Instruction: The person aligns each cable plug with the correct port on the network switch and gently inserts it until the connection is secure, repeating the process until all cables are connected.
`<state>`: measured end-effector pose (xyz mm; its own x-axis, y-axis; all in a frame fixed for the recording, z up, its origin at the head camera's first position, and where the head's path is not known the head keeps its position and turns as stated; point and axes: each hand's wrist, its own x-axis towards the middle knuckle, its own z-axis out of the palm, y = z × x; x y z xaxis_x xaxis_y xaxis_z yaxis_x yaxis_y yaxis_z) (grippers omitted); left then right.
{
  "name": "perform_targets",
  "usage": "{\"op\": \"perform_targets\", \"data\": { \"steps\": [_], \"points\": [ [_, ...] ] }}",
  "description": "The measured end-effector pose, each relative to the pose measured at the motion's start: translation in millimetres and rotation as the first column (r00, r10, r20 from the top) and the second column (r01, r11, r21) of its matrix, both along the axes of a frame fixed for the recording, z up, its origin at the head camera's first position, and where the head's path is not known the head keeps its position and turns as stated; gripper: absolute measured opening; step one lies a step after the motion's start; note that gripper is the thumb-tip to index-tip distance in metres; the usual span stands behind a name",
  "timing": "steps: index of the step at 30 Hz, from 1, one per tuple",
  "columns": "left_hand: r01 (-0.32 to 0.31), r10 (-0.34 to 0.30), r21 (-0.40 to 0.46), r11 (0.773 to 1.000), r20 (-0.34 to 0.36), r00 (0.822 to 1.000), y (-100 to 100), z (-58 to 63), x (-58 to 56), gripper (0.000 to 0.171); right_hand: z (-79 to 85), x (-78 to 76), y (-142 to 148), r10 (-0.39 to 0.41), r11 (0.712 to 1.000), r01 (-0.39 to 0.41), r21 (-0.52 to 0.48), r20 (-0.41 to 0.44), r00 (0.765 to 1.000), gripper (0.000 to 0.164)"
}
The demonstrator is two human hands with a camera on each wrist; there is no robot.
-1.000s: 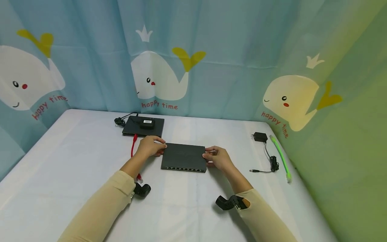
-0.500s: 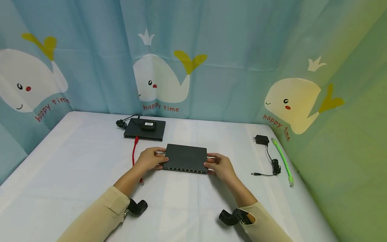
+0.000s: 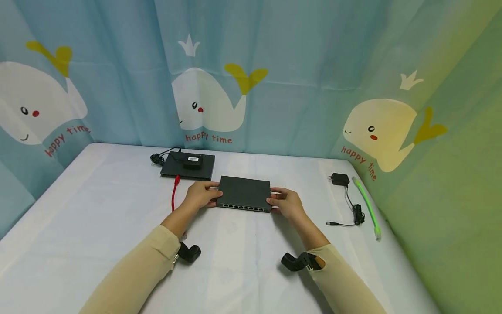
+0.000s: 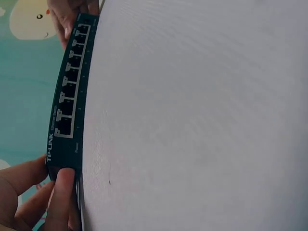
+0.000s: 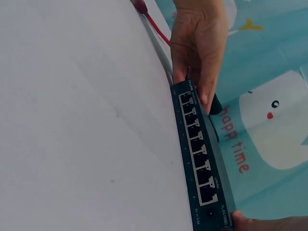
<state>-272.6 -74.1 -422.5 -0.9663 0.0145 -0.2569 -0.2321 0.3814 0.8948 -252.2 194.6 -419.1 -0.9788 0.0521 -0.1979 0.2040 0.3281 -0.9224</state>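
A black TP-LINK Ethernet switch (image 3: 244, 194) lies flat between both hands at mid-table, its row of ports facing me. My left hand (image 3: 200, 195) grips its left end and my right hand (image 3: 287, 203) its right end, thumbs against the near part of each side. In the left wrist view, the port face (image 4: 72, 91) stands very close to the white cloth; whether it touches cannot be made out. The right wrist view shows a round power socket (image 5: 210, 212) beside the ports, with nothing plugged in. My left wrist hides part of a red network cable (image 3: 174, 194).
Behind the left hand lies another flat black device (image 3: 168, 168) with a black power adapter (image 3: 192, 162) on top. To the right are a second adapter (image 3: 339, 179) with its coiled lead (image 3: 358, 214) and a green network cable (image 3: 368, 207). A patterned curtain (image 3: 294, 109) hangs behind.
Over the last half second, both hands have carried the switch farther from me and slightly right. Their hold on its two ends is unchanged. The left forearm now covers more of the red cable.
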Motion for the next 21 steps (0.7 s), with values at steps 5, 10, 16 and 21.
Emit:
{"op": "perform_targets", "data": {
  "steps": [5, 10, 16, 21],
  "points": [
    [-0.023, 0.023, -0.018, 1.0, -0.028, 0.999, 4, 0.2, -4.8, 0.041, 2.0, -6.8, 1, -0.014, 1.0, 0.014, -0.004, 0.024, 1.0, 0.046],
    [-0.044, 0.044, -0.006, 0.999, -0.035, 0.998, 8, 0.6, -10.3, 0.039, 2.9, -13.7, 3, -0.019, 1.0, 0.019, -0.003, 0.031, 0.999, 0.047],
    [-0.05, 0.05, -0.021, 0.999, -0.024, 0.998, 17, 5.1, -19.1, 0.038, 3.1, -24.6, 8, -0.032, 0.999, 0.032, 0.0, 0.038, 0.999, 0.047],
    [-0.052, 0.05, -0.077, 0.996, -0.025, 0.998, 26, 10.0, -30.6, 0.036, 5.2, -34.9, 11, -0.048, 0.999, 0.048, -0.005, 0.053, 0.997, 0.048]
  ]
}}
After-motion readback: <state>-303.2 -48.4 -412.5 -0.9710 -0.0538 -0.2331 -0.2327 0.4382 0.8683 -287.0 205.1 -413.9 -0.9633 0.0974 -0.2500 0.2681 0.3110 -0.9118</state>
